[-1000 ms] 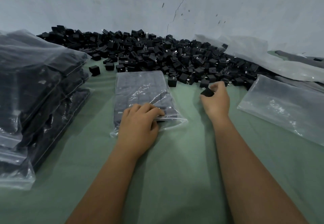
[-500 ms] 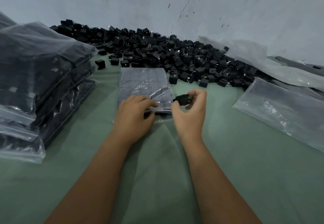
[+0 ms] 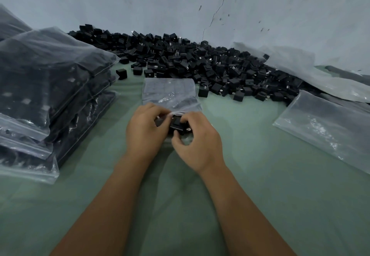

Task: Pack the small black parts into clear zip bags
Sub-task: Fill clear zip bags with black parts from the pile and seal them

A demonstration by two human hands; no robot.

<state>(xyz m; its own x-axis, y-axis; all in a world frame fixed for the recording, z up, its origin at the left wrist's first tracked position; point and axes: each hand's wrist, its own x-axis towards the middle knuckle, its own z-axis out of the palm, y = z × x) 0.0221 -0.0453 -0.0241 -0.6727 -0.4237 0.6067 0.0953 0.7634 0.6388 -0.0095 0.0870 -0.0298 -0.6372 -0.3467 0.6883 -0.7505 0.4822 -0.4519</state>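
A clear zip bag (image 3: 170, 93) partly filled with black parts lies flat on the green cloth, its mouth toward me. My left hand (image 3: 145, 130) grips the bag's open mouth. My right hand (image 3: 197, 145) pinches a small black part (image 3: 177, 125) right at that mouth, touching the left hand's fingers. A big heap of loose black parts (image 3: 200, 63) lies along the wall just beyond the bag.
Stacked filled zip bags (image 3: 50, 95) stand at the left. Empty clear bags (image 3: 328, 127) lie at the right, more plastic (image 3: 300, 69) behind them. A cracked pale wall (image 3: 200, 5) closes the back. Green cloth (image 3: 180, 205) covers the surface.
My right hand carried the black part from the heap's edge leftward to the bag's mouth. The left hand stayed on the bag's opening.
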